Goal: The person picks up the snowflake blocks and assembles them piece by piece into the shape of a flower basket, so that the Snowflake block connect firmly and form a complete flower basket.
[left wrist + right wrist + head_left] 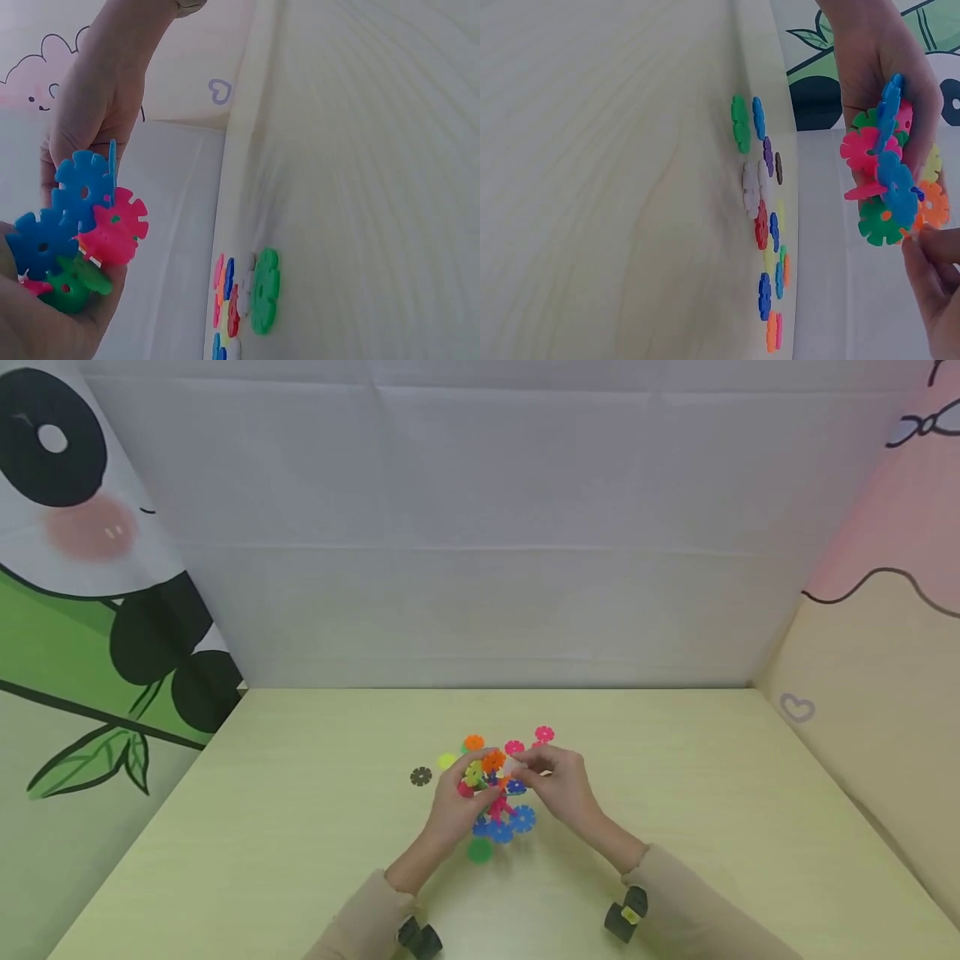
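Observation:
My left hand (452, 806) holds a joined cluster of flower-shaped plastic building discs above the table. Among them are an orange disc (492, 761), a yellow one (473, 772) and blue discs (522, 818). The left wrist view shows blue (82, 191), pink (131, 216) and green discs (67, 296) slotted together at differing angles. At the cluster's right side is my right hand (564, 787), thumb and index fingertips brought together. In the right wrist view these fingertips pinch at an orange piece on the cluster's edge, beside an orange disc (934, 204); its exact outline is partly hidden.
Loose discs lie on the table (300, 843) around and beneath the hands: a dark grey one (421, 776) at left, a pink one (544, 733) behind, a green one (480, 850) in front. A white backdrop (510, 527) stands behind, with printed panels on both sides.

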### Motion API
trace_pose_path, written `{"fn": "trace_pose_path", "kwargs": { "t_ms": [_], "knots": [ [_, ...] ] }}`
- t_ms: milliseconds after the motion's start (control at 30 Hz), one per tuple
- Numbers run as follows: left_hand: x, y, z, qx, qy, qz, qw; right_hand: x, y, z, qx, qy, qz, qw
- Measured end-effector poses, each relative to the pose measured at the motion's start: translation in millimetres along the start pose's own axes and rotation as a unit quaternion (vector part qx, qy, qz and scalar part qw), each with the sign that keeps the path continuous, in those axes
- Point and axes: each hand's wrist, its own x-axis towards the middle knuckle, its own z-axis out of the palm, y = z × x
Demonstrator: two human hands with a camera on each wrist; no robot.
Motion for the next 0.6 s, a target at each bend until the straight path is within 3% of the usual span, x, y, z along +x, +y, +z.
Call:
{"fn": "trace_pose_path", "kwargs": {
  "t_ms": [167, 233, 433, 600],
  "knots": [
    [-0.7, -1.5, -10.4, 0.001, -0.096, -0.011, 0.9954, 3.0, 3.9, -5.8, 0.019, -0.053, 0.036, 0.9978],
    [-0.5, -1.8, -13.5, 0.0, -0.112, -0.012, 0.9937, 4.6, 6.2, -8.1, 0.024, -0.072, 0.041, 0.9963],
    [-0.5, -5.2, -16.3, 0.007, -0.075, -0.032, 0.9966, 20.3, 20.9, -17.2, 0.032, -0.142, 0.053, 0.988],
    [-0.7, -10.7, -21.8, 0.019, -0.037, -0.046, 0.9981, 45.3, 50.5, -29.7, -0.039, -0.132, 0.091, 0.9864]
  ]
}}
